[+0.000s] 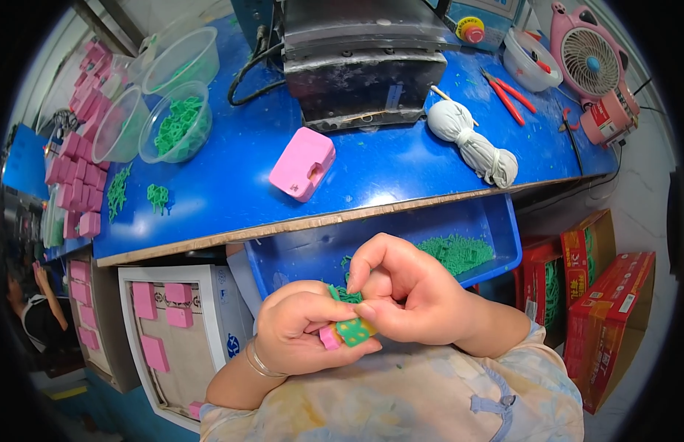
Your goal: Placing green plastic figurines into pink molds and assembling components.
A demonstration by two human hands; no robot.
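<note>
My left hand [294, 324] is closed around a small soft-looking moulded piece [352, 332] in green with yellow spots and a pink end. Bunched green strands [345, 295] stand up between the two hands at the piece's upper edge. My right hand [412, 295] is pinched against that edge, its thumb on the piece and its forefinger bent over the strands. Fingers partly hide the piece. Below and beyond both hands is a blue tray [508, 239] with a heap of green scraps [456, 254]. A pink block-shaped mould [304, 163] with a notch lies on the blue table.
A black press [364, 81] stands at the back, with an emergency button [471, 31] beside it. Red-handled pliers [508, 99], a bundled white cloth [471, 140] and a pink fan [591, 62] are at right. A clear bowl [176, 125] with green scraps stands left. Red boxes [607, 324] sit below.
</note>
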